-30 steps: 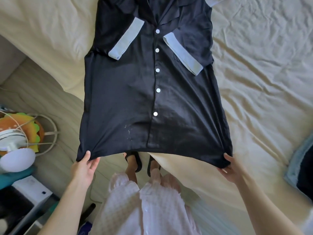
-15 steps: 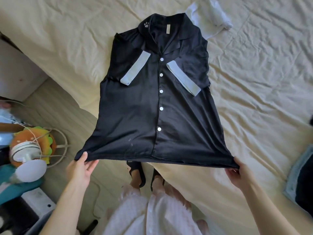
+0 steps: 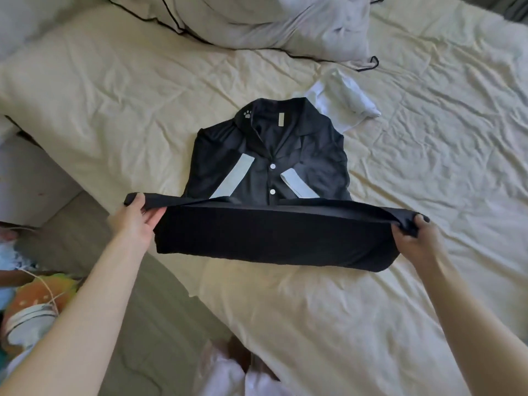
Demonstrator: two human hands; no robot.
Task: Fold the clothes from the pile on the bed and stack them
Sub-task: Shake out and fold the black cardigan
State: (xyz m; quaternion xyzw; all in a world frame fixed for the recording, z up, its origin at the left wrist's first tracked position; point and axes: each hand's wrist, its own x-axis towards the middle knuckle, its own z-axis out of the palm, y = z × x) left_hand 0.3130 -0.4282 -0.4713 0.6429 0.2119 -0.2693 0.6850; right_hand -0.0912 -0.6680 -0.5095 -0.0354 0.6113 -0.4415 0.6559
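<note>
The black button-up shirt lies collar-away on the cream bedsheet, its long axis running straight out from the person. The left hand pinches one hem corner and the right hand clenches the other, the hem lifted taut between them — level, neither hand ahead. The collar lies directly beyond the grip, so the fold likely carries the hem forward over the buttons. A folded white garment touches the collar's right side — the stack, probably.
</note>
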